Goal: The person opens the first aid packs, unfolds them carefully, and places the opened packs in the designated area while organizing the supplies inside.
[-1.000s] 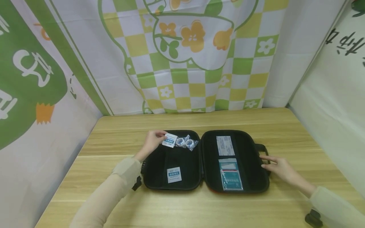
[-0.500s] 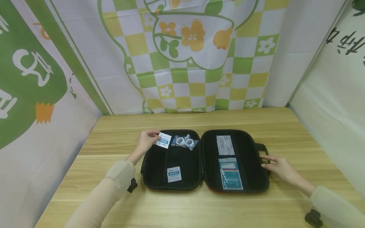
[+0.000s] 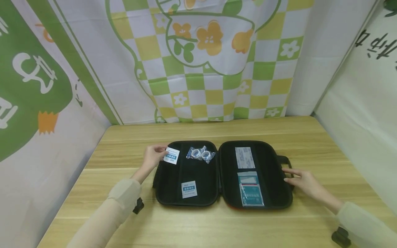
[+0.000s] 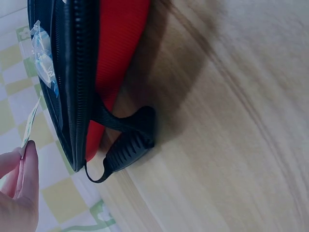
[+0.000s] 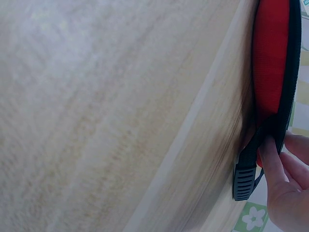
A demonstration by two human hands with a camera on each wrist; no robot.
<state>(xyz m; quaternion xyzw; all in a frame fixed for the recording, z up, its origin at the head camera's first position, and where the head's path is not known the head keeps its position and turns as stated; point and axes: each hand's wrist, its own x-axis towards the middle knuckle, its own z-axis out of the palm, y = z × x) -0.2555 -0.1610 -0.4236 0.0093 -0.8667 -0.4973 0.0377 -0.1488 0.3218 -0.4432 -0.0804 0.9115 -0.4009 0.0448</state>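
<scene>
Fingertips (image 4: pixel 32 146) are pinching here: the left hand (image 3: pixel 151 156) is holding a white packet with a blue band (image 3: pixel 171 155) by its edge, right at the far left corner of the zippered case (image 3: pixel 200 174), which is lying open on the wooden table (image 3: pixel 192 230). From the head it's looking like a flat square; the left wrist view is showing it almost edge-on, a thin sliver, with a gap parting it from the case's black rim.

Across to the right hand (image 3: pixel 305 184): from above, thumb and forefinger are sitting apart at the edge of the right half, and the right wrist view is adding that fingers are holding that edge from both sides, one lying against the outer wall by the handle strap (image 5: pixel 248 150). How firmly they're gripping is hard to judge, with some fingertips hidden.

Inside, only the head view is laying out the whole lot: two wrapped tape rolls (image 3: pixel 201 154) are resting at the far side of the left half, a second white packet (image 3: pixel 189 189) is lying nearer, and opposite, a pale printed packet (image 3: pixel 245 157) is lying beyond a teal packet (image 3: pixel 250 189).

Both wrist views are revealing the red shell (image 4: pixel 118 53); from above it's barely peeping out.
</scene>
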